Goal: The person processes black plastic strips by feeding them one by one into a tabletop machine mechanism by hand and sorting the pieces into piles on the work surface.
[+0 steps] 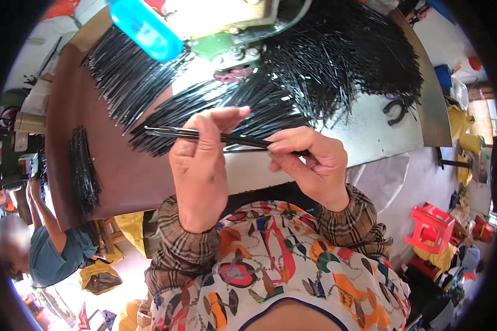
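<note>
1. Near the centre, just toward 12 o'clock, a few slender black rods lie nearly level between both hands, above the worktop.
2. Left hand, at 9 o'clock: thumb and fingers gripping the rods.
3. Right hand, at 3 o'clock: thumb and fingers pinching their other end.
4. On the worktop: a large black pile at 1 o'clock, dark-handled pliers at 2, a small black bundle at 9.

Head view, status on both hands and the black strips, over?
Left hand: thumb closed over the slim black strips. Right hand: pinching them toward their right end. Beyond: big heap of similar strips; nothing visibly blocking either grip.
</note>
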Available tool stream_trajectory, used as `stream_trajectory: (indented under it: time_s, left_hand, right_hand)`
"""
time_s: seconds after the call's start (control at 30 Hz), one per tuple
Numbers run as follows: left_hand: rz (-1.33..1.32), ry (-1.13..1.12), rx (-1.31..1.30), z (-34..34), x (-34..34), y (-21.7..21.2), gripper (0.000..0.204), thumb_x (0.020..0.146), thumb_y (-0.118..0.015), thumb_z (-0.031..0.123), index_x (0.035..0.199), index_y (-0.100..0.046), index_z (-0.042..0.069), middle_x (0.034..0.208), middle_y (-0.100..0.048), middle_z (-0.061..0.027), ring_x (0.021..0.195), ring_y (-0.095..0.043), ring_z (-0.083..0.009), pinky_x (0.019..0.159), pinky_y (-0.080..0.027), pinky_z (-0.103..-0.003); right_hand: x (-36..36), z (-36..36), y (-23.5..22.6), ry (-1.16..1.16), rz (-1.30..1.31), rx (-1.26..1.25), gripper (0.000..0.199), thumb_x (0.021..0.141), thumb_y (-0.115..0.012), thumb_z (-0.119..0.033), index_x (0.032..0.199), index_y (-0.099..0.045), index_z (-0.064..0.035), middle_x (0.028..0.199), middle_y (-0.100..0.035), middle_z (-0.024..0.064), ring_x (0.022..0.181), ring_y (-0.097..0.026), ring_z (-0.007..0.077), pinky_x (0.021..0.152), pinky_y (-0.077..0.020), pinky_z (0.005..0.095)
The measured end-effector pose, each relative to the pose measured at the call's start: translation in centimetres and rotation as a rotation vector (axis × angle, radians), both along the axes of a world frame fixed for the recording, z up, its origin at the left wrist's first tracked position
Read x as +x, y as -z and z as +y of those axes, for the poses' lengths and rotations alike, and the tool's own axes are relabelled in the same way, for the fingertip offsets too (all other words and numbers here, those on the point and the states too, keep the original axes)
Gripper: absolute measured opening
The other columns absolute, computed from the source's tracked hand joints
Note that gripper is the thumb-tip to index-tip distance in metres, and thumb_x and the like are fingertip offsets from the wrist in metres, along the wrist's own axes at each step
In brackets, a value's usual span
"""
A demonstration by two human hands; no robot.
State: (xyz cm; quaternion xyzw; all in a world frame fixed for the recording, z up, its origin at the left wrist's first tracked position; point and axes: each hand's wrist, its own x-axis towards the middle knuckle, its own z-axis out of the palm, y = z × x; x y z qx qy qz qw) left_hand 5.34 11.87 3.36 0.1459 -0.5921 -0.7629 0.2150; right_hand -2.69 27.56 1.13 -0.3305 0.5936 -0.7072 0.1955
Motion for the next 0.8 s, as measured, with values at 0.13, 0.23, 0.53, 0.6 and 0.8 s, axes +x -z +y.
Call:
stream_trajectory:
  time_s: [0.13, 0.23, 0.53, 0.6, 0.8]
  left_hand:
    - [0.525, 0.0, 0.238, -1.9, 1.2, -2.3, 0.021, 0.099, -0.05, 0.029, 0.104, -0.055, 0.009, 0.083, -0.046, 0.0012, 0.066, -0.036, -0.0106, 0.069, -0.036, -0.029]
    - [0.676, 0.031, -0.248, -5.1, 5.7, -7.9, 0.022, 0.085, -0.059, 0.004, 0.106, -0.056, 0.011, 0.077, -0.038, 0.0007, 0.062, -0.029, -0.0101, 0.058, -0.024, -0.03]
    - [0.512, -0.021, -0.381, -13.7, 13.0, -8.7, 0.018, 0.088, -0.056, 0.004, 0.105, -0.056, 0.008, 0.081, -0.048, -0.0029, 0.063, -0.038, -0.0088, 0.061, -0.03, -0.029]
    - [0.464, 0.005, -0.395, -13.9, 14.9, -10.1, 0.018, 0.088, -0.056, 0.004, 0.106, -0.056, 0.007, 0.082, -0.048, -0.003, 0.064, -0.039, -0.0087, 0.061, -0.031, -0.028]
    - [0.374, 0.038, -0.519, -12.8, 17.9, -11.7, 0.019, 0.089, -0.055, 0.004, 0.108, -0.054, 0.006, 0.083, -0.049, -0.0032, 0.065, -0.04, -0.0085, 0.061, -0.032, -0.027]
  right_hand:
    - [-1.8, -1.1, -1.9, 0.113, 0.833, 0.134, 0.034, 0.072, -0.077, -0.013, 0.105, -0.069, -0.01, 0.111, -0.065, 0.0078, 0.1, -0.057, 0.0302, 0.084, -0.0472, 0.0373]
    - [-1.8, -0.4, -6.1, -0.052, 0.858, -0.034, 0.036, 0.074, -0.076, -0.018, 0.104, -0.065, -0.002, 0.113, -0.063, 0.0212, 0.094, -0.059, 0.031, 0.079, -0.0485, 0.0359]
    - [2.8, 0.5, -18.1, -0.44, 0.556, 0.734, 0.028, 0.071, -0.079, -0.03, 0.094, -0.07, -0.0161, 0.103, -0.066, 0.0066, 0.07, -0.056, 0.016, 0.062, -0.0468, 0.034]
    - [3.1, 1.6, -19.1, -0.444, 0.57, 0.771, 0.028, 0.071, -0.08, -0.029, 0.093, -0.07, -0.0163, 0.102, -0.066, 0.0059, 0.069, -0.056, 0.0157, 0.062, -0.0467, 0.0339]
    - [3.9, 2.2, -20.1, -0.451, 0.695, 0.829, 0.026, 0.07, -0.08, -0.027, 0.093, -0.071, -0.0168, 0.098, -0.066, 0.0036, 0.067, -0.056, 0.015, 0.061, -0.0465, 0.0336]
